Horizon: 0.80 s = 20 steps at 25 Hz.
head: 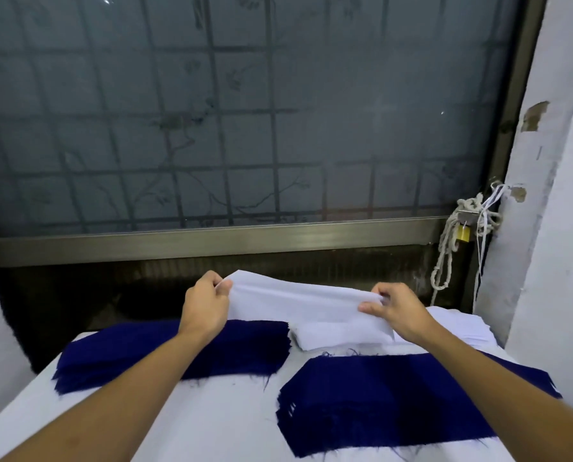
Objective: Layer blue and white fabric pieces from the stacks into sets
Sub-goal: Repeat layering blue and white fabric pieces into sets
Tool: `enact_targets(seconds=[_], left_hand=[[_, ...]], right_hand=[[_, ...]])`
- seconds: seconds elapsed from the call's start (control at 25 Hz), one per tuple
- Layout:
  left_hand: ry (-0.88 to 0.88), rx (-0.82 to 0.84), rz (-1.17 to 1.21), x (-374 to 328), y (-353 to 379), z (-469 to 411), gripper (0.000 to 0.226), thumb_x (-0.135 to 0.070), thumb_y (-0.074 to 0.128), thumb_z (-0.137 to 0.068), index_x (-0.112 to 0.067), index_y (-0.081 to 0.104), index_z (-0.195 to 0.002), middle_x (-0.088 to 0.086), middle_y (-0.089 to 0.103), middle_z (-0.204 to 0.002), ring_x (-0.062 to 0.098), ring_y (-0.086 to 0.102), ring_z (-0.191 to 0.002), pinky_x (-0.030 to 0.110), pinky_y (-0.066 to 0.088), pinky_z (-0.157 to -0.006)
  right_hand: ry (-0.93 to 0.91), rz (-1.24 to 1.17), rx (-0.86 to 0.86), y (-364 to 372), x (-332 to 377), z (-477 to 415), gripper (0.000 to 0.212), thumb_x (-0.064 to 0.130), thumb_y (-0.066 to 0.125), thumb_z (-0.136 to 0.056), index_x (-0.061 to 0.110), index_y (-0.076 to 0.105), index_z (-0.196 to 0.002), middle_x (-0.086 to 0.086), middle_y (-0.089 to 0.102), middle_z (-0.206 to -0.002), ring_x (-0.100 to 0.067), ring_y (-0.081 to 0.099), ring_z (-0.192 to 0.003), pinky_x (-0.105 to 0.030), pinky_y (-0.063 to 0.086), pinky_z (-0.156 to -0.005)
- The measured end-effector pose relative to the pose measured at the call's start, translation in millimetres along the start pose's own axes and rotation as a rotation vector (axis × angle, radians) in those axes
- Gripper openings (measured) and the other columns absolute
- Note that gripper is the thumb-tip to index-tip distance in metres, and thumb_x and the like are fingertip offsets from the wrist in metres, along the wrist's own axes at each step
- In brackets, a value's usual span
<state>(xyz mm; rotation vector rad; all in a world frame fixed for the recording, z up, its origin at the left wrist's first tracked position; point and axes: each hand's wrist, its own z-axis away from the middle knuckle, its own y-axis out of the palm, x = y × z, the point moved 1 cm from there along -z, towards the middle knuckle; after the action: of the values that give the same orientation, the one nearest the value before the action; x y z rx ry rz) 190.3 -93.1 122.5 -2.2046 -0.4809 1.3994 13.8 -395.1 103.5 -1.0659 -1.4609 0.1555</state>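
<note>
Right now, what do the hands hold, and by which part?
A white fabric piece: left hand pinches its left end, right hand its right end.

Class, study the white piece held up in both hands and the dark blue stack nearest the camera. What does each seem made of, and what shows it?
The white piece looks like thin, soft, matt cloth; it sags and creases between the left hand and right hand. The dark blue stack is probably matt woven fabric; loose threads fray from cut edges.
</note>
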Motion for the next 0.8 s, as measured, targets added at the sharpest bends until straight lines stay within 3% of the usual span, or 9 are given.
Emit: enact_targets(seconds=[0.12,0.16,0.28,0.32,0.4,0.48,0.6,0.8], left_hand=[[-0.029,-0.048,-0.006,23,-44,12,0.026,-0.026,0.052,-0.105,-0.015,0.059,-0.082,0.003,0.063,-0.078,0.014,0.057,-0.073,0.027,0.038,-0.058],[-0.038,-0.056,-0.004,30,-57,18,0.025,-0.026,0.053,-0.104,-0.015,0.060,-0.083,0.003,0.064,-0.079,0.014,0.058,-0.074,0.027,0.039,-0.058],[-0.066,-0.052,-0.007,56,-76,45,0.024,-0.025,0.055,-0.104,-0.015,0.062,-0.083,0.001,0.065,-0.078,0.015,0.060,-0.074,0.029,0.043,-0.059],[-0.074,-0.051,-0.008,65,-76,57,0.024,-0.024,0.054,-0.104,-0.015,0.061,-0.083,0.000,0.065,-0.078,0.017,0.062,-0.074,0.030,0.045,-0.059],[-0.091,-0.048,-0.007,81,-72,84,0.020,-0.023,0.051,-0.106,-0.017,0.060,-0.089,-0.002,0.064,-0.081,0.019,0.064,-0.078,0.035,0.053,-0.064],[-0.119,-0.035,0.021,91,-70,103,0.016,-0.022,0.049,-0.107,-0.016,0.060,-0.098,0.000,0.065,-0.084,0.019,0.065,-0.079,0.042,0.060,-0.072],[-0.156,-0.007,0.060,104,-75,124,0.016,-0.020,0.047,-0.107,-0.013,0.060,-0.100,0.006,0.066,-0.086,0.022,0.066,-0.077,0.047,0.061,-0.076],[-0.234,0.028,0.105,126,-82,167,0.012,-0.025,0.051,-0.106,-0.017,0.055,-0.098,0.010,0.067,-0.077,0.018,0.059,-0.049,0.029,0.049,-0.044]], right_hand=[[-0.001,-0.130,0.016,-1,15,29,0.026,0.024,0.077,-0.089,0.001,0.067,-0.086,-0.006,0.057,-0.074,-0.014,0.058,-0.069,-0.022,0.046,-0.060],[0.000,-0.170,0.017,0,18,39,0.029,0.025,0.076,-0.089,-0.002,0.066,-0.087,-0.007,0.052,-0.074,-0.014,0.056,-0.070,-0.023,0.046,-0.063],[0.073,-0.203,0.025,17,13,70,0.017,0.029,0.071,-0.094,0.017,0.071,-0.105,0.005,0.058,-0.086,-0.007,0.058,-0.086,-0.033,0.050,-0.085],[0.098,-0.200,0.051,26,9,82,0.009,0.030,0.069,-0.096,0.025,0.066,-0.102,0.011,0.061,-0.092,-0.006,0.060,-0.091,-0.036,0.051,-0.091],[0.106,-0.191,0.083,44,6,106,0.018,0.028,0.062,-0.100,0.017,0.068,-0.088,0.008,0.068,-0.080,-0.008,0.065,-0.080,-0.041,0.054,-0.084],[0.096,-0.207,0.045,55,3,125,0.035,0.022,0.055,-0.104,0.019,0.065,-0.070,0.007,0.067,-0.066,-0.009,0.063,-0.068,-0.035,0.050,-0.070],[0.078,-0.189,-0.022,65,6,152,0.039,0.022,0.050,-0.106,0.015,0.060,-0.069,0.005,0.062,-0.065,-0.012,0.057,-0.066,-0.031,0.042,-0.064],[0.179,-0.254,-0.117,80,4,191,0.039,0.025,0.051,-0.104,0.008,0.051,-0.069,-0.002,0.051,-0.064,-0.016,0.050,-0.066,-0.030,0.040,-0.062]])
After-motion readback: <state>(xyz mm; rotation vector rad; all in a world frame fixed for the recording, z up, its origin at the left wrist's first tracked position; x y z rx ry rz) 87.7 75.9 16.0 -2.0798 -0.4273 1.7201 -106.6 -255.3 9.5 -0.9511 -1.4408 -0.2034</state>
